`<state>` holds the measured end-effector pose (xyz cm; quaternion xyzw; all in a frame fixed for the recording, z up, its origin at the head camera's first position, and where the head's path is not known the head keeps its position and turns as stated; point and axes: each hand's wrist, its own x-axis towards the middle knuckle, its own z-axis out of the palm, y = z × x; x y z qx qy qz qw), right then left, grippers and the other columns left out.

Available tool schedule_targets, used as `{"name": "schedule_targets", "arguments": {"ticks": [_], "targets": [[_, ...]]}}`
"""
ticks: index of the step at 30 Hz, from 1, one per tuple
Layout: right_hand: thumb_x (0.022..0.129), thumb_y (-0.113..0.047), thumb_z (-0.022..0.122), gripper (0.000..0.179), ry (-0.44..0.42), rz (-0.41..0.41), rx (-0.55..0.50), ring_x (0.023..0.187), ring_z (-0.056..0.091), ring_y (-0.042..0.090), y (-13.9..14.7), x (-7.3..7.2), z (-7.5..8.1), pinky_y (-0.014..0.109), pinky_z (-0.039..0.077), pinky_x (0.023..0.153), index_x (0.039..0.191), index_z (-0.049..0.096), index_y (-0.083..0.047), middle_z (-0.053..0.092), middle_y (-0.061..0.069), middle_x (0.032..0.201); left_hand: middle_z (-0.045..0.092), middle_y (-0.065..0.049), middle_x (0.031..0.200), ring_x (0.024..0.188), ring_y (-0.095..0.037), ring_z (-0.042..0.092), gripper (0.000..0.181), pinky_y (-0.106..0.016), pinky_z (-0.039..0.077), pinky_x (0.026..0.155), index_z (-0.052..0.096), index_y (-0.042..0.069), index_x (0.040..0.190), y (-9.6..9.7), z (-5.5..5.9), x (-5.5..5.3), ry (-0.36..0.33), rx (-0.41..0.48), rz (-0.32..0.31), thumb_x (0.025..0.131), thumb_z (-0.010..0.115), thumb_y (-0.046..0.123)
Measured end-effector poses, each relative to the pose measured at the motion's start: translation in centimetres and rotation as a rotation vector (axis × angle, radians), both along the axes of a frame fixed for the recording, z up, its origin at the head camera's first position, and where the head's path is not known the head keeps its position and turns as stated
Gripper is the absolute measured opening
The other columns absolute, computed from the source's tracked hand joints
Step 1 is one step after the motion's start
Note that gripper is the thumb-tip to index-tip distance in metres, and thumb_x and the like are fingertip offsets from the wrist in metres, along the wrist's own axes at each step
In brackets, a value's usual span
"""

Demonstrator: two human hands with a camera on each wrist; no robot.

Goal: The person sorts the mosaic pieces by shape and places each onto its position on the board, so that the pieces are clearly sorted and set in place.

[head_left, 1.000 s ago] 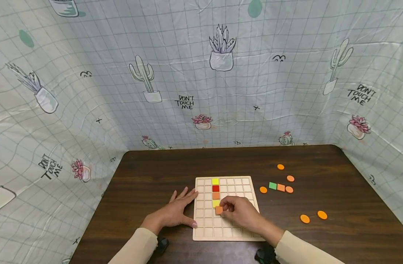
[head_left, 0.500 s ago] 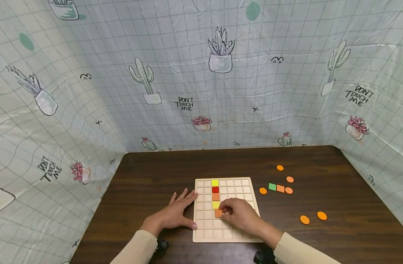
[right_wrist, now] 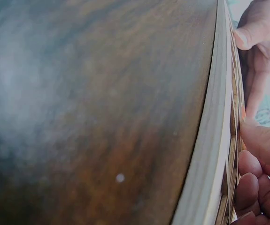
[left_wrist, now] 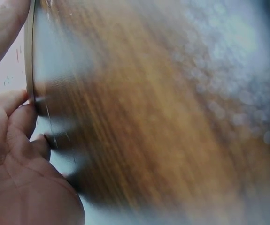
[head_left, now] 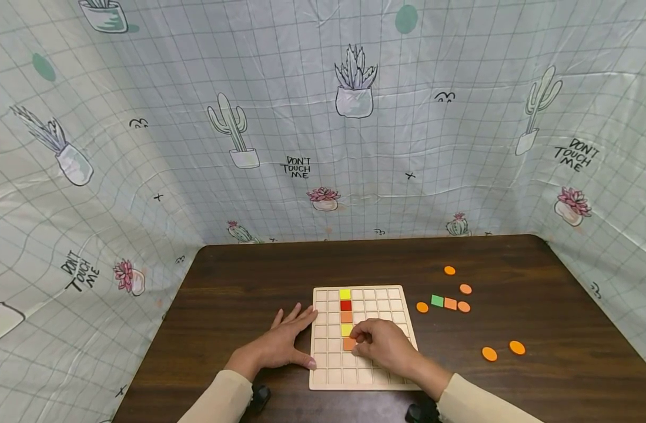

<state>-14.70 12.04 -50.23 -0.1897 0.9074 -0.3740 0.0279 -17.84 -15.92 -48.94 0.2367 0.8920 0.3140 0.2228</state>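
A pale wooden grid board [head_left: 378, 305] lies on the table. My left hand [head_left: 281, 342] spreads its fingers along the board's left edge, with thumb and fingertips touching it. Over the board, my right hand [head_left: 388, 346] pinches the right side of an orange square tile [head_left: 348, 345], which lies at a cell just below a yellow tile [head_left: 347, 330]. Above these in the same column sit another orange tile [head_left: 346, 317], a red tile [head_left: 346, 305] and a yellow one at the top. In the right wrist view, the right fingers [right_wrist: 261, 145] hide most of the tile.
Right of the board on the dark wooden table [head_left: 238, 276] lie a green square [head_left: 437, 301], an orange square [head_left: 450, 304] and several orange round discs [head_left: 489, 353]. A patterned cloth [head_left: 301, 117] hangs behind and beside the table.
The orange tile under my right fingers has shifted slightly left and toward me, from askew to lined up below the yellow tile. My left hand has stayed at the board's edge.
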Motion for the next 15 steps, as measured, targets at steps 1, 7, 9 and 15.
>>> {"name": "schedule_targets", "arguments": {"ticks": [1,7,9,15], "targets": [[0.087,-0.013,0.087,0.012,-0.001,-0.001,-0.002,0.073,0.053,0.004,-0.01,0.03,0.01,0.024,0.045,0.067,0.093,0.077,-0.015,0.064,-0.011,0.082,0.018,-0.002,0.177,0.166,-0.033,0.001,0.109,-0.064,-0.008,0.130,0.028,0.016,0.169,0.01,-0.01,0.00,0.001,0.000,-0.001,0.083,0.089,0.044],[0.087,-0.012,0.087,0.012,0.006,-0.005,-0.006,0.074,0.053,0.003,-0.07,0.11,0.12,0.023,0.046,0.067,0.094,0.078,-0.015,0.065,-0.011,0.082,0.018,-0.003,0.178,0.166,-0.033,0.001,0.108,-0.064,-0.008,0.130,0.028,0.016,0.169,-0.02,0.00,-0.02,-0.002,0.005,-0.005,0.084,0.088,0.042],[0.086,-0.012,0.087,0.012,0.006,-0.006,-0.005,0.074,0.053,0.003,-0.09,0.13,0.14,0.023,0.046,0.067,0.094,0.078,-0.015,0.065,-0.011,0.082,0.018,-0.003,0.178,0.166,-0.033,0.000,0.108,-0.064,-0.009,0.130,0.028,0.016,0.169,-0.03,0.02,-0.02,-0.001,0.005,-0.006,0.084,0.088,0.042],[0.086,-0.013,0.087,0.012,0.007,-0.010,-0.006,0.074,0.054,0.003,-0.13,0.13,0.11,0.023,0.047,0.067,0.094,0.078,-0.016,0.065,-0.012,0.083,0.018,-0.003,0.178,0.166,-0.033,0.000,0.108,-0.064,-0.009,0.129,0.028,0.016,0.169,-0.01,0.06,-0.06,-0.003,0.003,-0.007,0.084,0.088,0.043]]}}
